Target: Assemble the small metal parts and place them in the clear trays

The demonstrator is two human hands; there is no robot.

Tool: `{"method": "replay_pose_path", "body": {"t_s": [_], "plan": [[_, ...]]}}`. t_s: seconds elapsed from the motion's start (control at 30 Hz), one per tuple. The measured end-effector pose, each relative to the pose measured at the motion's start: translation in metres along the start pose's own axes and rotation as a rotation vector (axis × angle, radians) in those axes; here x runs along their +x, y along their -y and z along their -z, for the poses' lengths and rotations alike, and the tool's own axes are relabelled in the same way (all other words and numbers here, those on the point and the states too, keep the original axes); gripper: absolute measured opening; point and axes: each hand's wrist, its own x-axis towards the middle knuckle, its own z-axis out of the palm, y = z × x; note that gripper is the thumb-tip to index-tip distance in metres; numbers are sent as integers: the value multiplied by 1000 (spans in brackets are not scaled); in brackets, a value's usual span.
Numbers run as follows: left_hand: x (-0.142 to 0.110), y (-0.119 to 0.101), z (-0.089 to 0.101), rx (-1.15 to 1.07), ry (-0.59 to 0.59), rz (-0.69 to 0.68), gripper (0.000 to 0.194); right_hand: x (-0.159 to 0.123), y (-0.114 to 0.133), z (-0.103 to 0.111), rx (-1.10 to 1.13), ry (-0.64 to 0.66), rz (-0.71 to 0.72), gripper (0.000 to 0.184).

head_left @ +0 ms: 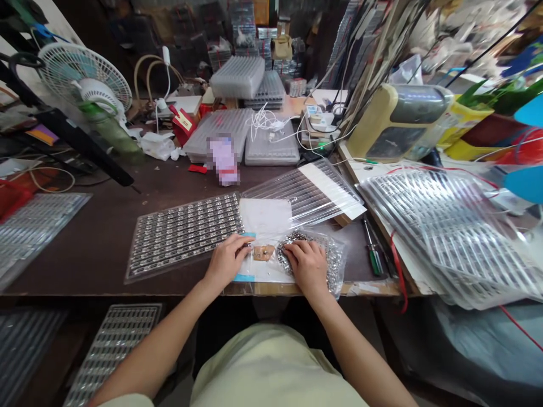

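Observation:
My left hand point(229, 258) is beside the right end of a clear tray point(184, 234) filled with rows of small metal parts. Its thumb and fingertips are pinched together over a white sheet point(267, 213), and whatever is between them is too small to make out. My right hand point(309, 264) rests on a clear plastic bag point(339, 254) with a heap of small shiny metal parts point(300, 236). Its fingertips are drawn together at the heap's left edge; what they grip is hidden. Between both hands lies a brown taped patch point(263, 253).
Behind the sheet lies a ribbed clear tray point(314, 198) with a white strip across it. A green-handled screwdriver point(373, 257) is to the right, near stacked clear trays point(449, 232). Farther back are a fan point(87, 79), more trays point(271, 144) and a tangled white cable point(267, 121).

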Motion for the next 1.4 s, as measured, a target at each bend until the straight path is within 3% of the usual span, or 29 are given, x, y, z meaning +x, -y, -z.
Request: {"method": "replay_pose_path", "body": {"t_s": [0.13, 0.37, 0.57, 0.93, 1.03, 1.23, 1.4], "plan": [[-14, 4, -10, 37, -89, 10, 12, -2, -3, -2, 69, -47, -29, 14], [-6, -6, -23, -159, -71, -14, 12, -2, -1, 0, 94, -32, -29, 16], [-6, -12, -31, -159, -57, -32, 10, -2, -1, 1, 102, -31, -20, 16], [-5, -12, -34, -69, -44, -37, 8, 0, 2, 2, 17, -6, 26, 24], [-5, -14, -34, -85, -54, -30, 7, 1, 3, 4, 13, 9, 32, 13], [-4, -8, -28, -268, -216, 60, 11, 1, 0, 9, 92, -57, -2, 15], [-3, -6, -25, -308, -239, 79, 11, 7, 5, 10, 267, 34, -20, 16]]}}
